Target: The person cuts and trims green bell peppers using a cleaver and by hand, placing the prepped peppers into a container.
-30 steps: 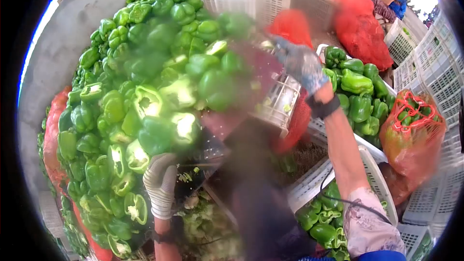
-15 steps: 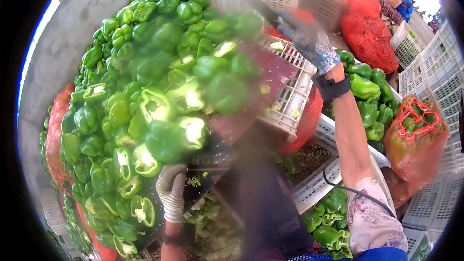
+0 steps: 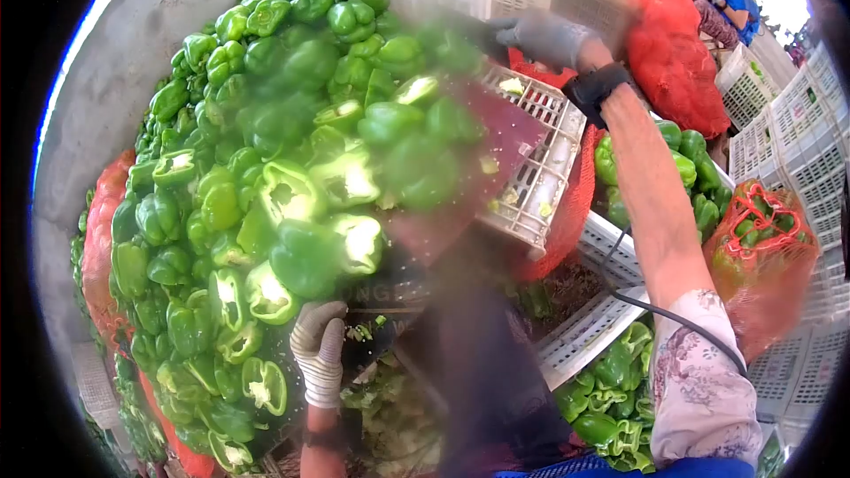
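My left hand (image 3: 319,345), in a striped pale glove, is at the near edge of the green pepper heap. Its fingers are curled, just below a large whole green bell pepper (image 3: 305,258); what they hold, if anything, is hidden. My right hand (image 3: 556,38), gloved with a black band at the wrist, reaches out at the top over the crate. It is closed on a knife (image 3: 474,31), whose dark blade is blurred against the peppers. Cut-open peppers (image 3: 289,193) with pale insides lie among the whole ones in front of me.
A white crate (image 3: 553,177) with pepper scraps stands right of the heap, beside red netting. Further right are crates of peppers (image 3: 699,159), a tied net bag (image 3: 761,265) and a big red sack (image 3: 673,62). Another person (image 3: 735,9) sits far back.
My right hand has swung left and slightly up; the knife, raised before, has dropped lower towards the heap. My left hand has barely moved, its fingers shifting slightly.
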`<state>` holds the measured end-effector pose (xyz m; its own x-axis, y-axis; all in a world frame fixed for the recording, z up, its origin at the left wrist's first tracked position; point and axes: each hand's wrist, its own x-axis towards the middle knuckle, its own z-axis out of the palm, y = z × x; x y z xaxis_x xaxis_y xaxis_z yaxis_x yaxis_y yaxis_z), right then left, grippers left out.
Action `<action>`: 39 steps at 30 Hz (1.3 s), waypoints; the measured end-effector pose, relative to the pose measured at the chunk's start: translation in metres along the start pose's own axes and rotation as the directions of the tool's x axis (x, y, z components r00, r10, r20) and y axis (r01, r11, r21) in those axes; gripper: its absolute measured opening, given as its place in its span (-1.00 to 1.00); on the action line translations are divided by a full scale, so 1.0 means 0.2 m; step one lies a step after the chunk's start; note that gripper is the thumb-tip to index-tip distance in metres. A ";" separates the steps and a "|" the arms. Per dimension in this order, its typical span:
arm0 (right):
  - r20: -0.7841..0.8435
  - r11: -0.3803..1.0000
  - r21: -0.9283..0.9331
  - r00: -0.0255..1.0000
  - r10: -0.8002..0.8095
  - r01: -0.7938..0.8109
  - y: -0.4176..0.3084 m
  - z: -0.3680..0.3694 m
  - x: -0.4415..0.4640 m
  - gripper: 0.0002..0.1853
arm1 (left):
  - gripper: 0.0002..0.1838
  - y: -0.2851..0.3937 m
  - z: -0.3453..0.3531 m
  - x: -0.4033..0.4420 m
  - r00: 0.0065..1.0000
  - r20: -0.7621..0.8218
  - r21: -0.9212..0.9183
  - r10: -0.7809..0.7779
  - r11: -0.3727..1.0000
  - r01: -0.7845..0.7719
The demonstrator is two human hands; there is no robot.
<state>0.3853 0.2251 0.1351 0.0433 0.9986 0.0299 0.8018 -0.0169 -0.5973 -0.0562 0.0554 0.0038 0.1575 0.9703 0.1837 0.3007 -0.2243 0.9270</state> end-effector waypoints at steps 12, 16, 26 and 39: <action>-0.463 0.880 -0.192 0.751 -0.471 0.434 0.39 0.10 0.18 -0.51 | -0.82 0.00 0.00 0.00 1.000 0.007 0.030 0.013 0.999 -0.013; -0.400 0.767 -0.432 0.661 -0.634 0.475 0.57 0.38 0.25 -0.52 | -0.82 0.01 -0.01 0.01 1.000 0.016 0.046 0.024 0.999 -0.025; 0.192 0.863 -0.461 0.973 -0.130 0.206 0.23 0.15 0.26 -0.61 | -0.80 0.00 -0.02 0.00 1.000 0.015 0.063 0.022 0.998 -0.023; -0.101 0.950 -0.303 0.989 -0.108 0.073 0.20 0.32 -0.04 -0.52 | -0.82 -0.02 -0.05 -0.03 0.999 0.025 -0.047 0.029 0.998 -0.028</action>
<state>0.3785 0.2206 0.0605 0.0158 0.9844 0.1750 0.9457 0.0421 -0.3222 -0.0673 0.0517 0.0018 0.1896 0.9608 0.2024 0.2515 -0.2468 0.9359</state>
